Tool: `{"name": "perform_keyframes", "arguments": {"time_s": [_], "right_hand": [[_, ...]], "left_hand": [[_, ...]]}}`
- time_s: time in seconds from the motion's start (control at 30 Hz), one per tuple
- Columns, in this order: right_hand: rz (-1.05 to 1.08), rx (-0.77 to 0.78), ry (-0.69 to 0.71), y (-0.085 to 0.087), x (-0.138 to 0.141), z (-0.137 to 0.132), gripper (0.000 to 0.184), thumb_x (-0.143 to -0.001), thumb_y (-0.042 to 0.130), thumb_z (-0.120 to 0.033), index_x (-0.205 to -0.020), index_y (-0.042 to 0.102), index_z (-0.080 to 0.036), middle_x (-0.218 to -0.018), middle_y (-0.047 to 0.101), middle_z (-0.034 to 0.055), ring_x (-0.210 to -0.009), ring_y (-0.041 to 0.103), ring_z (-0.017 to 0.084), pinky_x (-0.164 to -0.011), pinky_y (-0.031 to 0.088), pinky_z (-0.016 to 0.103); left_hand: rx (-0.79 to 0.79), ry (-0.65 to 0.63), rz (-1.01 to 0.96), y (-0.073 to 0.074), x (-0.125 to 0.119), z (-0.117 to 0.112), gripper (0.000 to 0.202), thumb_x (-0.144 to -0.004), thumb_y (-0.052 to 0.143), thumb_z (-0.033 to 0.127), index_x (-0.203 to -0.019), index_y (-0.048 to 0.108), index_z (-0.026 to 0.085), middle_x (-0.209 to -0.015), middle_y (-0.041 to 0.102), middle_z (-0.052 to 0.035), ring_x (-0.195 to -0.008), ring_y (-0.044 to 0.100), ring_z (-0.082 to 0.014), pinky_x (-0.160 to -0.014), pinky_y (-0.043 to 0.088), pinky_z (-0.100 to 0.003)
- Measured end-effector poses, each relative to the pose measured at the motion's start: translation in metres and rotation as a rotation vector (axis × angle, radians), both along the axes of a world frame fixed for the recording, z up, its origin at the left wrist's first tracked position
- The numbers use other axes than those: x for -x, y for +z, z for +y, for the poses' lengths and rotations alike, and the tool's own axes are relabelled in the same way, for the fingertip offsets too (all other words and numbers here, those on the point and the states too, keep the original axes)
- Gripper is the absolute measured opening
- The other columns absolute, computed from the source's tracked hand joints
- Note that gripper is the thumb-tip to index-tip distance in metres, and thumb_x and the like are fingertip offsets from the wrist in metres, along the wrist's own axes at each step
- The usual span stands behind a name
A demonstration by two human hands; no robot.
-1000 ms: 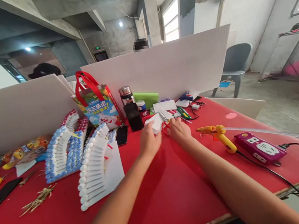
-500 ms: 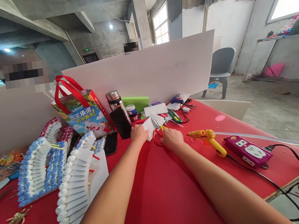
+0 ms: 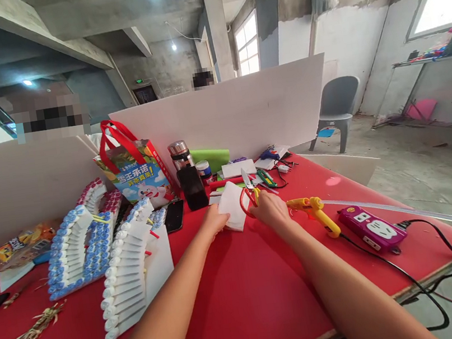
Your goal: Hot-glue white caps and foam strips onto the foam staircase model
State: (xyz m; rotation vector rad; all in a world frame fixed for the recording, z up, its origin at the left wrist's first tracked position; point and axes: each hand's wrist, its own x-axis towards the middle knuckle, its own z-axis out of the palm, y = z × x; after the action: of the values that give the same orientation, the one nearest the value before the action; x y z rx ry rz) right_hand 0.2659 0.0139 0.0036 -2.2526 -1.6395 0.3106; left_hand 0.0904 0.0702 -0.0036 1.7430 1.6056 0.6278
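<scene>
My left hand (image 3: 215, 220) pinches the left edge of a folded white sheet of paper (image 3: 233, 207) just above the red table. In my right hand (image 3: 272, 209) is a pair of scissors (image 3: 245, 203) with red and yellow handles, its blades pointing up and away. The scissors are close beside the paper's right edge; whether they touch it I cannot tell. A yellow glue gun (image 3: 315, 211) lies right of my right hand. Left of my left hand, a dark phone (image 3: 193, 188) leans upright against a steel thermos (image 3: 180, 152).
Fan-shaped pieces of white rolls (image 3: 116, 273) and blue-and-white rolls (image 3: 66, 250) stand at left, near a gift bag (image 3: 137, 177). A purple box (image 3: 373, 228) with a black cable lies at right. Behind are a green cutter (image 3: 266, 178) and a white board (image 3: 242, 110).
The paper has come up and towards me in my left hand. My right hand has lifted the scissors a little to the right. The camera view has shifted slightly.
</scene>
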Motion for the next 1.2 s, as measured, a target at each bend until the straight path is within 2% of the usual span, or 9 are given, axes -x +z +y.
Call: {"name": "perform_keyframes", "arguments": {"time_s": [0.1,0.3,0.4,0.5,0.6,0.7,0.8,0.97,1.2], "right_hand": [[-0.013,0.037,0.009,0.001,-0.004,-0.002,0.031,-0.086,0.058,-0.030,-0.111,0.066,-0.012,-0.103,0.074,0.0182,-0.102,0.072,0.030,-0.072,0.050,0.031],[-0.066,0.078,0.058,-0.004,0.000,-0.005,0.029,-0.086,0.060,-0.019,-0.113,0.067,-0.011,-0.112,0.073,0.0191,-0.109,0.070,0.030,-0.079,0.050,0.031],[-0.086,0.080,0.045,-0.005,0.004,-0.006,0.028,-0.091,0.055,-0.018,-0.116,0.065,-0.008,-0.112,0.072,0.0208,-0.107,0.070,0.030,-0.080,0.050,0.032],[-0.102,0.040,0.039,-0.002,0.008,-0.010,0.030,-0.096,0.052,-0.023,-0.120,0.062,-0.009,-0.122,0.067,0.0230,-0.107,0.070,0.029,-0.079,0.050,0.033],[-0.088,0.007,0.076,-0.001,0.016,-0.018,0.033,-0.100,0.046,-0.029,-0.121,0.061,-0.009,-0.122,0.067,0.0231,-0.107,0.070,0.030,-0.078,0.049,0.033],[-0.041,0.024,0.163,-0.005,0.028,-0.028,0.029,-0.099,0.049,-0.033,-0.110,0.065,-0.012,-0.110,0.072,0.0190,-0.105,0.070,0.029,-0.077,0.048,0.032],[-0.007,0.028,0.216,-0.010,0.037,-0.032,0.028,-0.097,0.051,-0.033,-0.111,0.065,-0.012,-0.110,0.073,0.0167,-0.104,0.070,0.027,-0.076,0.046,0.031],[0.006,0.029,0.276,-0.014,0.035,-0.029,0.027,-0.092,0.055,-0.028,-0.114,0.066,-0.016,-0.110,0.074,0.0127,-0.102,0.069,0.027,-0.070,0.042,0.030],[0.065,-0.053,0.332,-0.014,0.032,-0.030,0.030,-0.095,0.054,-0.036,-0.113,0.069,-0.018,-0.110,0.073,0.0098,-0.099,0.067,0.024,-0.073,0.042,0.029]], "left_hand": [[0.131,0.008,-0.098,0.006,0.024,-0.033,0.028,-0.080,0.067,0.022,-0.104,0.060,0.013,-0.095,0.073,-0.0112,-0.070,0.070,-0.0214,-0.049,0.051,-0.026],[0.300,0.017,-0.252,0.007,0.055,-0.082,0.027,-0.086,0.064,0.028,-0.106,0.054,0.014,-0.096,0.070,-0.0106,-0.072,0.071,-0.0204,-0.056,0.057,-0.029],[0.113,-0.019,0.036,0.002,0.056,-0.084,0.025,-0.085,0.065,0.036,-0.097,0.054,0.017,-0.096,0.068,-0.0113,-0.077,0.069,-0.0236,-0.058,0.053,-0.030],[-0.150,-0.039,0.359,-0.001,0.052,-0.076,0.026,-0.085,0.065,0.042,-0.084,0.056,0.018,-0.108,0.065,-0.0153,-0.101,0.067,-0.0298,-0.076,0.051,-0.033],[-0.166,-0.043,0.417,-0.002,0.044,-0.066,0.029,-0.085,0.066,0.045,-0.083,0.057,0.018,-0.113,0.064,-0.0164,-0.106,0.065,-0.0313,-0.080,0.049,-0.033],[-0.104,-0.009,0.314,0.000,0.037,-0.061,0.031,-0.080,0.071,0.043,-0.089,0.058,0.017,-0.114,0.066,-0.0164,-0.099,0.068,-0.0289,-0.071,0.048,-0.031],[0.095,-0.081,0.015,-0.001,0.034,-0.061,0.035,-0.084,0.067,0.049,-0.098,0.058,0.017,-0.094,0.072,-0.0103,-0.073,0.069,-0.0221,-0.052,0.042,-0.027],[0.183,-0.057,-0.200,-0.008,0.045,-0.067,0.044,-0.091,0.052,0.060,-0.077,0.054,0.018,-0.052,0.057,0.0021,-0.035,0.050,-0.0100,-0.035,0.024,-0.022],[0.502,-0.434,-0.309,0.002,0.068,-0.078,0.059,-0.080,0.063,0.071,-0.088,0.068,0.013,-0.085,0.078,-0.0140,-0.046,0.065,-0.0137,-0.040,0.037,-0.021]]}}
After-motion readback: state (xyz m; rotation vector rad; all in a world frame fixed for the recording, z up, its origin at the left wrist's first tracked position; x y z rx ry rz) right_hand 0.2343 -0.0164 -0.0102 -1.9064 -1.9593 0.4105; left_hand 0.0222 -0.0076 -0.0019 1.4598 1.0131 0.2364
